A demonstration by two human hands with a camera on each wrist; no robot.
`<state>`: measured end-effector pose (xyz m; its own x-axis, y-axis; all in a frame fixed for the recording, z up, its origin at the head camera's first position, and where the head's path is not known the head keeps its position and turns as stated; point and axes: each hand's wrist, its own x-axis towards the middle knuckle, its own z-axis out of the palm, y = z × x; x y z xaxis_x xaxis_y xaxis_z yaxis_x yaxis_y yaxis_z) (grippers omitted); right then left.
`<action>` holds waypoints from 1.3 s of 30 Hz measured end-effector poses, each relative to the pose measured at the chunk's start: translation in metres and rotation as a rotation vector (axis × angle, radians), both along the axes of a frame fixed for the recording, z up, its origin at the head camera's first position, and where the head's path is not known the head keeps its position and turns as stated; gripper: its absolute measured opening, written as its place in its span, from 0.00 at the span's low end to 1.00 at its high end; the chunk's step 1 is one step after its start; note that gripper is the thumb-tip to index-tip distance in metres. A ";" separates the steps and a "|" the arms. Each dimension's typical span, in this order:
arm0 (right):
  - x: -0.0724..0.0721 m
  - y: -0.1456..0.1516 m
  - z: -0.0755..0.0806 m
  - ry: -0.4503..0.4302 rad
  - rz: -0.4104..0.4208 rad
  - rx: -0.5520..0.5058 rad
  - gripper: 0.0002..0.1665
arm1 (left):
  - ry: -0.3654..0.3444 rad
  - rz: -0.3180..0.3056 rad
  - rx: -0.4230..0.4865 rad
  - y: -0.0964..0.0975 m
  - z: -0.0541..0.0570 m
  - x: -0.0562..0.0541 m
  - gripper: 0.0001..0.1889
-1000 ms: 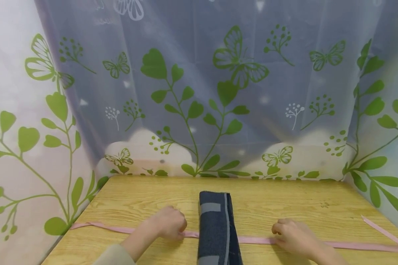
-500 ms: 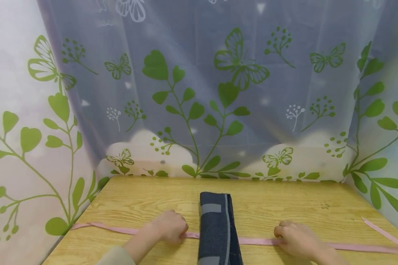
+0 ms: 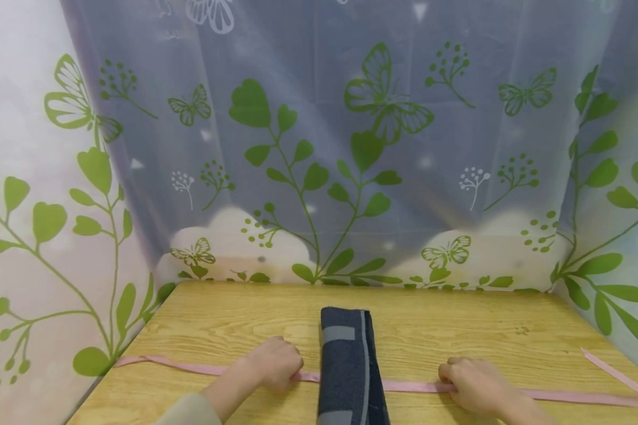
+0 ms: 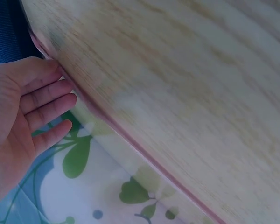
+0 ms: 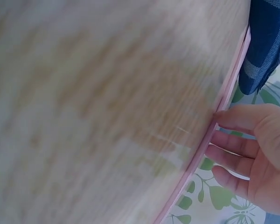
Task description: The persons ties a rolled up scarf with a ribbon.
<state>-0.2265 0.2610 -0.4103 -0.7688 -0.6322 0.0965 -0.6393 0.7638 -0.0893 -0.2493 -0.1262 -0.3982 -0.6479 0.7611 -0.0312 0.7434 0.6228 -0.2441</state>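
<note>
A folded piece of dark blue denim (image 3: 344, 369) with grey patches stands on the table in the head view, lying across a long pink ribbon (image 3: 412, 386). Left of the denim, my left hand (image 3: 276, 363) pinches the ribbon between thumb and index finger, the other fingers loosely bent in the left wrist view. On the right side, at a slightly wider distance, my right hand (image 3: 475, 385) pinches the same ribbon with thumb and forefinger. The denim hides the ribbon's middle stretch. In the right wrist view the denim (image 5: 266, 44) appears at the upper right corner.
The ribbon's right part folds back at the table's right side, its tail (image 3: 614, 370) pointing away from me. A wooden table (image 3: 234, 307) bears everything. Behind it hangs a grey-blue curtain (image 3: 298, 47) printed with green leaves and butterflies.
Both hands have come slightly nearer to me and a touch rightward, still on the ribbon. Denim and ribbon lie as before.
</note>
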 end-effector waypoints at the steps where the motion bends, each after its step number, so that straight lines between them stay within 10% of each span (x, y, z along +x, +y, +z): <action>1: 0.000 0.000 -0.001 0.008 0.005 0.001 0.09 | 0.000 0.001 0.001 0.000 0.000 0.000 0.17; 39: 0.003 0.009 0.000 0.166 -0.146 0.048 0.16 | -0.011 0.109 0.006 -0.012 0.002 0.004 0.04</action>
